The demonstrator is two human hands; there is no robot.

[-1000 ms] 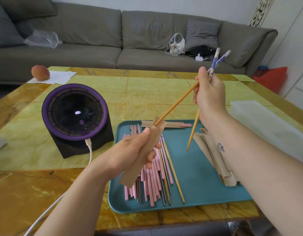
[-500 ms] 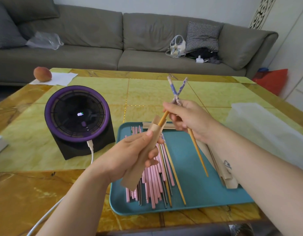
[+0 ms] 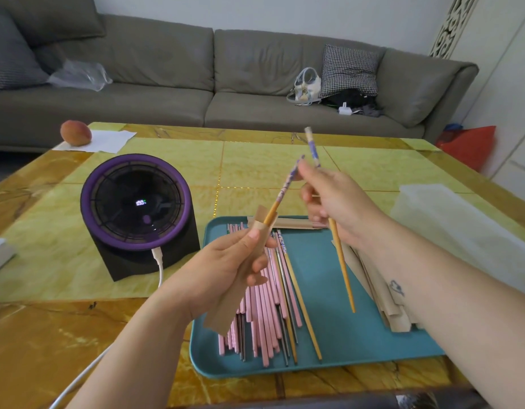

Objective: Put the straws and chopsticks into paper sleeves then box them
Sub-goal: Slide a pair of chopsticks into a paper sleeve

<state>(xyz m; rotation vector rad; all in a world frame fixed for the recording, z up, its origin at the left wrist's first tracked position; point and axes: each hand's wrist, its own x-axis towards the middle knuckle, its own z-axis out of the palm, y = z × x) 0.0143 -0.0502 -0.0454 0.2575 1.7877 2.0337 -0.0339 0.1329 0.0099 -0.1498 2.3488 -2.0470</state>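
Sleeving one chopstick (image 3: 280, 196), half in: left grip (image 3: 226, 270) pinches the paper sleeve (image 3: 223, 314) above the tray (image 3: 344, 335), right grip (image 3: 335, 199) holds the second chopstick (image 3: 342, 267). Risk: stick could skew, tearing the sleeve mouth.

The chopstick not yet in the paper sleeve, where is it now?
In the head view, on the right: the right hand holds the loose chopstick, tip down over the teal tray, between the pink straws and the stack of paper sleeves.
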